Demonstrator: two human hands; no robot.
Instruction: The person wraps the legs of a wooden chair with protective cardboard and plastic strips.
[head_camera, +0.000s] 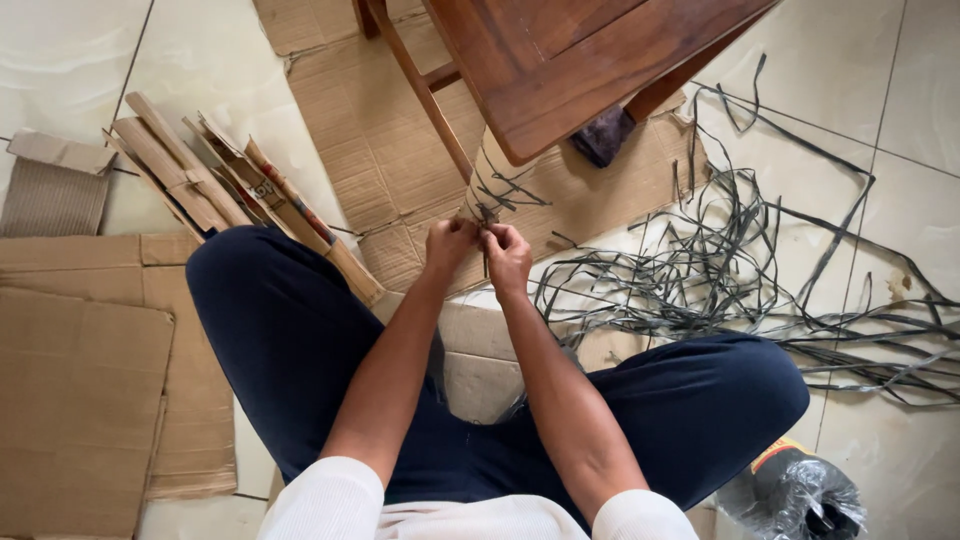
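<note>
While both hands pinch it, the dark strap (487, 213) sits between left grip (449, 245) and right grip (508, 256).

One head camera looks steeply down (quite near) at the lap and floor (60, 60).

The person wears dark navy trousers (290, 340) and a white ribbed top (330, 500) whose short sleeves end above the elbows. Both forearms are bare, with no watch, rings or gloves.

A dark plastic strap (487, 212) is wound around the cardboard-wrapped table leg (492, 178), which stands upright.
</note>
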